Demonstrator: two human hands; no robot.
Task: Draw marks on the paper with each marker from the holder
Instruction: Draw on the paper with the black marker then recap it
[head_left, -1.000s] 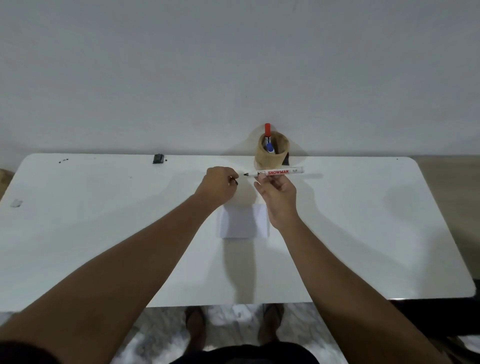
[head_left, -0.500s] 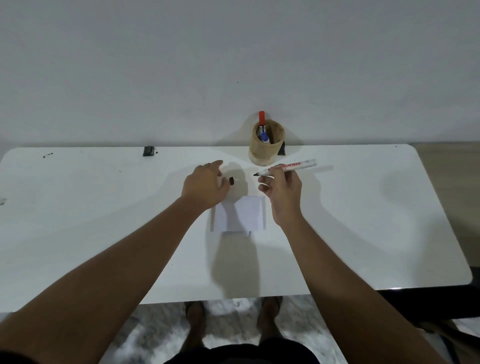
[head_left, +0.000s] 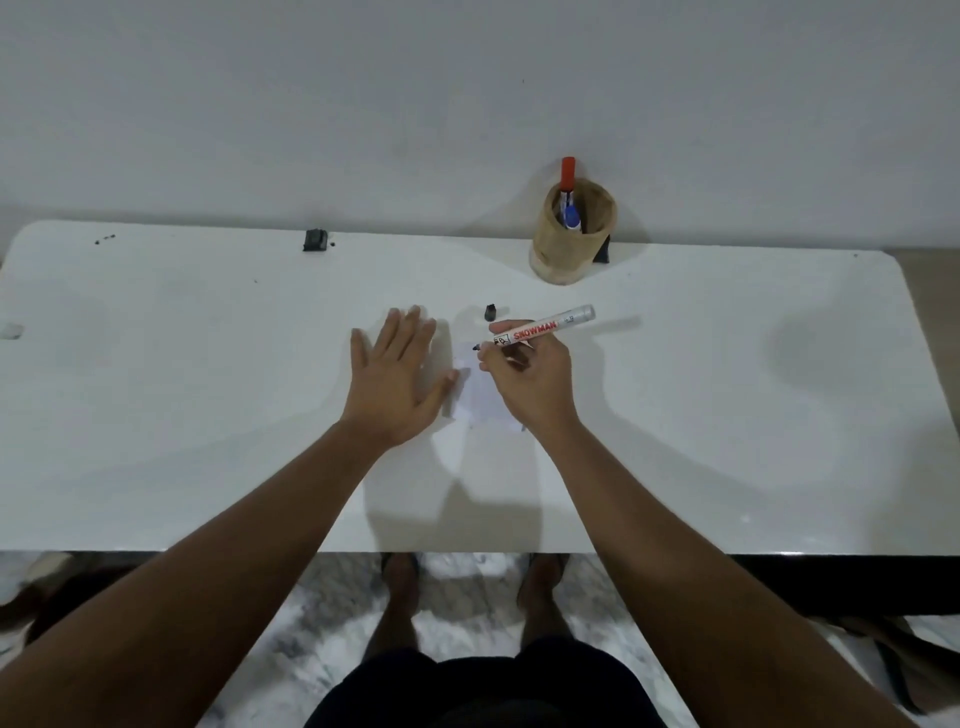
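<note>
A small white paper (head_left: 480, 395) lies on the white table (head_left: 208, 415), partly covered by both hands. My right hand (head_left: 530, 379) grips an uncapped white marker (head_left: 540, 330) with red lettering, its black tip down at the paper's top edge. The marker's black cap (head_left: 490, 312) stands on the table just beyond the paper. My left hand (head_left: 397, 376) lies flat, fingers spread, on the paper's left edge. A wooden holder (head_left: 571, 234) at the back holds a red-capped marker (head_left: 567, 175) and a blue-capped one (head_left: 572, 215).
A small black object (head_left: 315, 240) sits near the table's back edge at the left, with dark specks (head_left: 104, 239) further left. Another black piece (head_left: 603, 250) pokes out behind the holder. A wall rises right behind the table. My feet show below the front edge.
My left hand set the black cap down on the table and opened flat beside the paper. My right hand lowered the marker so its tip points down at the paper.
</note>
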